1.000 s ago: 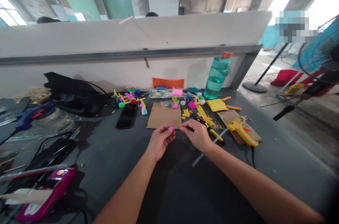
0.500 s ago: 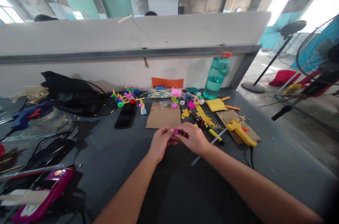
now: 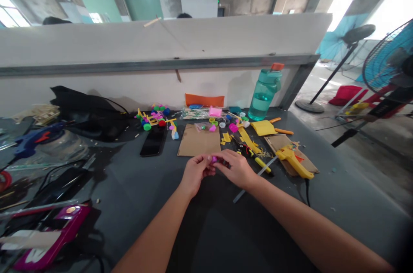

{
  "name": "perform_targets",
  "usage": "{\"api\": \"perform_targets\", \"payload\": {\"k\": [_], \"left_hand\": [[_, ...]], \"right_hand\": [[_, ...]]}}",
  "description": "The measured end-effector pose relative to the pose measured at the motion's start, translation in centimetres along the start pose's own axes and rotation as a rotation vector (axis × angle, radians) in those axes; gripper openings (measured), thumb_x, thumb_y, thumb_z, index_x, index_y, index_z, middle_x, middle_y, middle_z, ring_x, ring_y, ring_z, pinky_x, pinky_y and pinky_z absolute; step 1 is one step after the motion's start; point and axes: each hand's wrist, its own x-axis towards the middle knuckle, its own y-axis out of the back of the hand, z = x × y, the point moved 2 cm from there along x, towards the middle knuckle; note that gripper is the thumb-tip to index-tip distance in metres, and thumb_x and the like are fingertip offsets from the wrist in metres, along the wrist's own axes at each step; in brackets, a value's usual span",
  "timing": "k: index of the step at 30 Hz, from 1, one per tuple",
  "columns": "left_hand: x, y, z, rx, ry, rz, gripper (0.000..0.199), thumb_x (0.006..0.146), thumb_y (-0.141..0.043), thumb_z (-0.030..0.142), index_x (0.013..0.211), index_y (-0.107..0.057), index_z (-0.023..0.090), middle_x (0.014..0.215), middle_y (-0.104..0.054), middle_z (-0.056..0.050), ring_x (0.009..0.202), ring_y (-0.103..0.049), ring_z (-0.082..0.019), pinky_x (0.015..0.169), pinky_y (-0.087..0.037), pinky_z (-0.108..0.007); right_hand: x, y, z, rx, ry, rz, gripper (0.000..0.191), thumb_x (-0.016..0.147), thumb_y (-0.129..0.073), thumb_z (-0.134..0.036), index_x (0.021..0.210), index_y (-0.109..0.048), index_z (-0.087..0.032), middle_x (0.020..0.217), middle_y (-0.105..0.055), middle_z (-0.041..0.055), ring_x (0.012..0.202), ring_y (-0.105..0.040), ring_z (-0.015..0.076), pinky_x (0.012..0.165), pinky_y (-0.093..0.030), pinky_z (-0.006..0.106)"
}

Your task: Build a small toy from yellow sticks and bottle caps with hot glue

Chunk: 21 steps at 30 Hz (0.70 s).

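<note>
Moving leftward since a second ago, the right hand [image 3: 237,168] is now meeting the left hand [image 3: 194,174] at the purple piece [image 3: 214,159]; earlier, a gap was separating the two hands. Compared with half a second ago, both hands are keeping nearly the same pose. The left grip is pinching the piece between thumb and index finger, just in front of the cardboard [image 3: 198,144] and above the bench [image 3: 135,204]. The right grip is curling in at the piece's right side; its fingers are partly hiding the contact, so I cannot tell whether it is pinching or only touching.

A green sign [image 3: 218,1] is glowing at the back, too small to read. A red ring [image 3: 5,179] is now showing at the left edge, having been out of view a second ago.

The phone [image 3: 153,144] is lying left of the cardboard, with toys [image 3: 155,119] sitting behind it. To the right, a yellow glue gun [image 3: 296,163] is resting on a board [image 3: 274,142], with a clear stick [image 3: 241,194] lying nearby. The bottle [image 3: 260,96] is standing upright near the divider [image 3: 193,38].
</note>
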Motion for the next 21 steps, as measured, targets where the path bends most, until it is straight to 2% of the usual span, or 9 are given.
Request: {"api": "perform_targets", "payload": {"k": [2, 7, 12, 16, 21], "left_hand": [[0.00, 0.01, -0.02, 0.030, 0.000, 0.006, 0.028, 0.070, -0.069, 0.040, 0.072, -0.064, 0.012, 0.059, -0.060, 0.000, 0.051, -0.055, -0.008, 0.052, -0.049, -0.022], [-0.17, -0.31, -0.02, 0.092, -0.023, -0.008, 0.036, 0.072, -0.065, 0.047, 0.070, -0.063, 0.011, 0.056, -0.058, 0.000, 0.049, -0.053, -0.009, 0.048, -0.047, -0.023], [-0.30, -0.46, 0.09, -0.014, -0.034, -0.064, 0.027, 0.070, -0.070, 0.036, 0.083, -0.065, 0.013, 0.068, -0.062, -0.001, 0.059, -0.057, -0.010, 0.055, -0.050, -0.024], [-0.35, -0.53, 0.10, -0.018, -0.014, -0.104, 0.022, 0.066, -0.075, 0.028, 0.076, -0.063, 0.012, 0.067, -0.061, 0.000, 0.059, -0.057, -0.008, 0.058, -0.050, -0.022], [-0.25, -0.52, 0.13, -0.012, -0.011, -0.075, 0.023, 0.064, -0.076, 0.026, 0.076, -0.062, 0.012, 0.067, -0.061, 0.001, 0.058, -0.057, -0.007, 0.060, -0.049, -0.020]], "right_hand": [[0.02, 0.03, -0.06, 0.006, 0.011, -0.018, 0.021, 0.084, -0.056, -0.019, 0.104, -0.061, -0.021, 0.090, -0.065, 0.0053, 0.083, -0.060, 0.0164, 0.075, -0.049, 0.028], [0.04, 0.07, 0.05, -0.033, 0.008, 0.028, 0.012, 0.086, -0.053, -0.020, 0.092, -0.063, -0.020, 0.080, -0.064, 0.0040, 0.074, -0.059, 0.0148, 0.069, -0.048, 0.027], [-0.02, -0.02, -0.07, -0.069, 0.035, 0.043, 0.009, 0.083, -0.053, -0.017, 0.086, -0.061, -0.018, 0.076, -0.061, 0.0038, 0.071, -0.057, 0.0137, 0.064, -0.046, 0.024], [-0.01, -0.02, -0.11, -0.111, 0.032, 0.028, 0.009, 0.079, -0.052, -0.014, 0.080, -0.059, -0.018, 0.074, -0.058, 0.0032, 0.069, -0.055, 0.0136, 0.063, -0.044, 0.024], [0.16, 0.00, -0.15, -0.095, -0.002, -0.003, 0.007, 0.079, -0.053, -0.015, 0.080, -0.059, -0.018, 0.075, -0.058, 0.0031, 0.070, -0.053, 0.0133, 0.062, -0.042, 0.023]]}}
